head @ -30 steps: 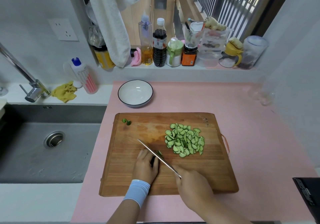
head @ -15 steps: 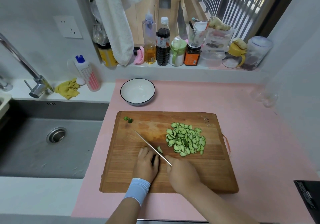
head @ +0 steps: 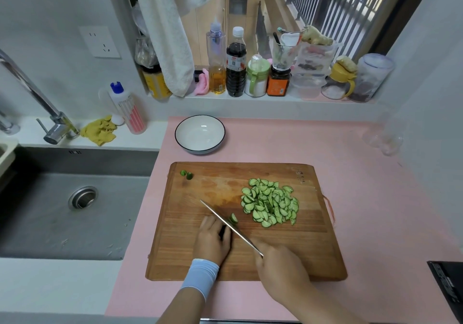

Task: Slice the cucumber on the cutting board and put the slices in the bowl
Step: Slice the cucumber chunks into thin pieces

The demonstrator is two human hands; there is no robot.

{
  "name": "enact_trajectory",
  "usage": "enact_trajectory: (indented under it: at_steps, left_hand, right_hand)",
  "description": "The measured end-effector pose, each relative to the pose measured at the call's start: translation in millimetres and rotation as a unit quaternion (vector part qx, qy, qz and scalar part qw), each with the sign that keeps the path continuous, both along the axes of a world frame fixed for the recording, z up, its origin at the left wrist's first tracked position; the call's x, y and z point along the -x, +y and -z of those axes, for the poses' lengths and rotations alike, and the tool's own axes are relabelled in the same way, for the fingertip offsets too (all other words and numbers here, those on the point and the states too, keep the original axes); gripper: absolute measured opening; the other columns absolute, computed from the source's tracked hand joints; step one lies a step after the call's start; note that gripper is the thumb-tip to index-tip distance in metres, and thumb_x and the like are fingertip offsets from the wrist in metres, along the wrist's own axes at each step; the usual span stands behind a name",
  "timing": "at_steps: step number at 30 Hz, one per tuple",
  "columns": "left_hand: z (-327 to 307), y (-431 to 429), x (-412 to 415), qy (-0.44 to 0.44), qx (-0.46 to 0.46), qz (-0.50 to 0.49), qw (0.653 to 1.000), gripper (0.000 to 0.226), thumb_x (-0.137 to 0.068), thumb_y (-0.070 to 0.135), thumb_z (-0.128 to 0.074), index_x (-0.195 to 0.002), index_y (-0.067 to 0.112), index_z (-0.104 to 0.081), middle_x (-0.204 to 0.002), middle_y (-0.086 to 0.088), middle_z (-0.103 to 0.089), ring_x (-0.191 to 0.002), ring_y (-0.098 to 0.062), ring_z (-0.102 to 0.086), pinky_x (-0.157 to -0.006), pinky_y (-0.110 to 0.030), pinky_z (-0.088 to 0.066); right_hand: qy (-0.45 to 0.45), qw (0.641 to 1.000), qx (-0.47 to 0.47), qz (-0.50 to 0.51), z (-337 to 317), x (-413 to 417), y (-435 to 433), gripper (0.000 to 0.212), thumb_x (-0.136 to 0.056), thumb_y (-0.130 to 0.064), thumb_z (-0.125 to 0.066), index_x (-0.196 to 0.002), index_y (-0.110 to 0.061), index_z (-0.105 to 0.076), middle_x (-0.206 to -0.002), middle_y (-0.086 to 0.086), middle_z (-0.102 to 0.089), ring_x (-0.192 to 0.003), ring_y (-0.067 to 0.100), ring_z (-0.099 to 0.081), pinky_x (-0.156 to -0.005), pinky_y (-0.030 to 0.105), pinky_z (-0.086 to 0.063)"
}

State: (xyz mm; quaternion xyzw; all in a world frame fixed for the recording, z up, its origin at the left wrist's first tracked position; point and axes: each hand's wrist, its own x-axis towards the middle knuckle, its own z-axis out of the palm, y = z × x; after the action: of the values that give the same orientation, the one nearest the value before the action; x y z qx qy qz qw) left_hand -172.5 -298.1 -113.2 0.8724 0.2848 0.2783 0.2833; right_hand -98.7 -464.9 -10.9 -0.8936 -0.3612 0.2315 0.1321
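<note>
A wooden cutting board (head: 190, 258) lies on the pink counter. On its right half sits a pile of thin cucumber slices (head: 270, 206). My left hand (head: 212, 241) grips a short dark cucumber remnant (head: 222, 231), mostly hidden under its curled fingers. My right hand (head: 280, 268) holds a knife (head: 230, 227) whose blade slants up-left, pressed against my left hand's knuckles. A fresh slice (head: 234, 218) lies just right of the blade. Two cucumber end pieces (head: 186, 174) sit at the board's far left corner. The white bowl (head: 185, 140) with a dark rim stands empty behind the board.
A steel sink (head: 75, 203) with a tap (head: 53, 133) is left of the counter. Bottles and jars (head: 235, 71) line the windowsill behind the bowl. A clear glass (head: 383, 139) stands at the far right, and a black appliance corner (head: 448, 288) at the lower right.
The knife has kept chopping at the cucumber remnant, its blade rising and coming down again. One more slice now lies beside the blade. My left hand has stayed on the remnant.
</note>
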Motion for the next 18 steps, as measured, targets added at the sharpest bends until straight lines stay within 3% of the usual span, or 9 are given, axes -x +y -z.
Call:
enact_trajectory:
  at_steps: [4,7,11,18]
  left_hand:
    - [1.5,0.1,0.6,0.002,-0.001,-0.004,1.000,0.004,-0.081,0.009,-0.068,-0.085,0.010,-0.069,-0.084,-0.001,-0.062,-0.083,-0.018,-0.052,-0.082,-0.017,-0.041]
    - [0.8,-1.5,1.9,0.000,-0.003,-0.012,1.000,0.016,-0.086,0.020,-0.056,-0.081,0.010,-0.067,-0.082,-0.001,-0.060,-0.082,-0.017,-0.050,-0.085,-0.023,-0.043]
    - [0.8,-3.1,3.1,-0.008,-0.001,-0.016,1.000,0.016,-0.086,0.020,-0.055,-0.080,0.009,-0.065,-0.082,-0.002,-0.059,-0.082,-0.018,-0.050,-0.086,-0.022,-0.042]
    - [1.9,-2.2,2.7,-0.005,-0.001,-0.014,1.000,0.008,-0.085,0.012,-0.060,-0.082,0.008,-0.066,-0.082,-0.002,-0.060,-0.081,-0.020,-0.052,-0.087,-0.018,-0.040]
  right_hand:
    - [0.013,1.000,-0.004,0.007,2.4,-1.0,8.2,0.040,-0.102,-0.036,-0.041,-0.140,-0.041,-0.050,-0.106,-0.002,-0.073,-0.098,0.023,-0.066,-0.079,0.033,-0.050]
    - [0.030,1.000,0.001,0.007,4.7,-4.0,20.9,0.042,-0.101,-0.033,-0.041,-0.141,-0.039,-0.052,-0.110,-0.002,-0.073,-0.101,0.022,-0.066,-0.081,0.030,-0.050]
    - [0.032,0.999,0.014,0.006,3.0,-7.5,36.2,0.044,-0.102,-0.031,-0.041,-0.145,-0.035,-0.049,-0.118,0.002,-0.071,-0.110,0.025,-0.064,-0.086,0.031,-0.049]
    - [0.013,1.000,0.002,0.006,6.7,-2.5,33.4,0.043,-0.102,-0.034,-0.041,-0.144,-0.038,-0.048,-0.110,0.004,-0.072,-0.101,0.029,-0.065,-0.080,0.035,-0.052]
